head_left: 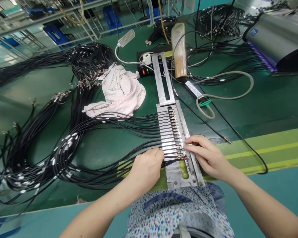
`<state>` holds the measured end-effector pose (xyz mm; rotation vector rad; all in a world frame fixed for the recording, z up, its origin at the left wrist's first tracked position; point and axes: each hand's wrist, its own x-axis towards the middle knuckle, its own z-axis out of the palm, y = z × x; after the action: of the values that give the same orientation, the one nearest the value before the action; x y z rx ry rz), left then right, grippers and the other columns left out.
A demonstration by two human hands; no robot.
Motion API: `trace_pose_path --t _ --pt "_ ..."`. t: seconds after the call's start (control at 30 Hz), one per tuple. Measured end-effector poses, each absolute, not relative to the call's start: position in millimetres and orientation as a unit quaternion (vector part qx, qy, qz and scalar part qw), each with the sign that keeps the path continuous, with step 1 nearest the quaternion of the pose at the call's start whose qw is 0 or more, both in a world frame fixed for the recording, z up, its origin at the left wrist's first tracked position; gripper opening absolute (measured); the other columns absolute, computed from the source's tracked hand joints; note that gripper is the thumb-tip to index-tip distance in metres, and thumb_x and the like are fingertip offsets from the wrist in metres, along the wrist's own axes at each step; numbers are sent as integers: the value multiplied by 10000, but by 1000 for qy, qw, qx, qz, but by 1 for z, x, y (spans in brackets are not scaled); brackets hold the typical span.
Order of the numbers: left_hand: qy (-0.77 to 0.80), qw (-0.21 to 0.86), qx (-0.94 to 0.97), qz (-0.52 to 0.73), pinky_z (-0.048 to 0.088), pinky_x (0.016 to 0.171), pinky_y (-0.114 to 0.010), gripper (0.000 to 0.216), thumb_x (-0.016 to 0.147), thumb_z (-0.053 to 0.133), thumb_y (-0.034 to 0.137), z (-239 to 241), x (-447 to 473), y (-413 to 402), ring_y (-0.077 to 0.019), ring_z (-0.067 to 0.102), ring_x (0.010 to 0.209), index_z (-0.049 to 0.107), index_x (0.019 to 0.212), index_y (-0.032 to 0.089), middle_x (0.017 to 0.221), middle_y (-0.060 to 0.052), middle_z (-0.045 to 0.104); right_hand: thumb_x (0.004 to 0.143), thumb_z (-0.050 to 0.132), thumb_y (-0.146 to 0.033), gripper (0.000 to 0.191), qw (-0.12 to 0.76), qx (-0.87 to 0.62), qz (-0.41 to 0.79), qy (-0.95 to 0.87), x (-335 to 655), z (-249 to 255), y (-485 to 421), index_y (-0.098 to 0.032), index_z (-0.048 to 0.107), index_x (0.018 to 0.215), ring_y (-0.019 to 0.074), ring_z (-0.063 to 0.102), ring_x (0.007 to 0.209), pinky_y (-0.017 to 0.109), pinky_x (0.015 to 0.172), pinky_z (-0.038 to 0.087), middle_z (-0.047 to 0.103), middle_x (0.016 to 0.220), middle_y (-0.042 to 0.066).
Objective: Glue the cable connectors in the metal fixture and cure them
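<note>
Fixture [172,177] lies between left hand [147,165], curled around cables [67,160], and right hand [210,157], narrow, its hold unclear.

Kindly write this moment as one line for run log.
left hand: on black cables | right hand: beside cable ends | metal fixture: cables laid across in row | cloth: crumpled on green table

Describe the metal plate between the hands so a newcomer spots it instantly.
On the green table, look between the left hand and the right hand. There lies the metal plate, set apart from the slotted metal bar beyond it by its row of black cables.
</note>
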<state>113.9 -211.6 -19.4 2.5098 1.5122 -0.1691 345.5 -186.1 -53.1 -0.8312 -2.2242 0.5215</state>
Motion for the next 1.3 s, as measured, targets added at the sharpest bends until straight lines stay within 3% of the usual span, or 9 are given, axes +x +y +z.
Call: trace_pose_path --t 0.17,0.33,0.47,0.53,0.7,0.83,1.1,1.3 --pt "506 84 857 -57 463 569 -312 189 813 400 26 -19 119 -215 -205 578 706 518 801 173 747 -28 569 819 361 -2 412 336 -305 200 -869 345 -54 -185 -207 525 1136 217 480 1082 425 883 439 539 1115 111" --pt "476 53 877 -23 446 526 -290 196 769 421 3 -22 118 -218 -196 558 682 507 778 179 743 -27 551 789 363 23 428 224 -272 136 -926 341 -49 -186 -182 552 1113 266 417 1167 519 939 344 573 1143 97" --pt "482 24 876 6 422 502 -277 154 809 441 43 -25 116 -223 -186 534 664 510 786 179 727 -22 529 819 402 -17 330 177 -265 86 -944 335 -40 -188 -159 594 1047 268 456 1107 509 933 336 617 1078 81" --pt "493 12 870 21 415 502 -280 123 835 460 81 -27 113 -225 -182 515 649 530 883 169 728 -19 526 835 429 -65 268 158 -265 48 -950 330 -33 -189 -145 617 1008 275 476 1071 505 923 346 629 1026 92" --pt "424 3 903 68 440 600 -304 283 866 456 126 -33 95 -229 -178 462 693 517 1135 188 792 -34 532 801 478 -117 221 109 -257 -33 -960 318 -23 -192 -106 650 938 308 473 1067 538 971 315 618 982 124" --pt "419 24 903 86 458 703 -346 361 872 451 146 -36 82 -229 -196 442 805 509 1222 215 996 -88 536 784 498 -168 205 88 -248 -49 -964 314 -21 -195 -117 656 904 319 457 1094 545 982 323 608 995 135" --pt "412 143 897 81 424 726 -334 367 836 418 35 -27 85 -215 -199 449 864 575 1130 189 958 -79 553 734 479 -131 261 81 -242 -32 -966 314 -24 -198 -118 644 935 338 464 1085 576 941 364 606 1007 161" --pt "394 105 912 43 350 676 -347 385 821 450 49 -24 83 -218 -210 446 858 523 1176 179 994 -72 578 752 470 -104 269 82 -258 -29 -962 314 -22 -201 -119 650 951 334 466 1070 567 951 348 616 1010 147"
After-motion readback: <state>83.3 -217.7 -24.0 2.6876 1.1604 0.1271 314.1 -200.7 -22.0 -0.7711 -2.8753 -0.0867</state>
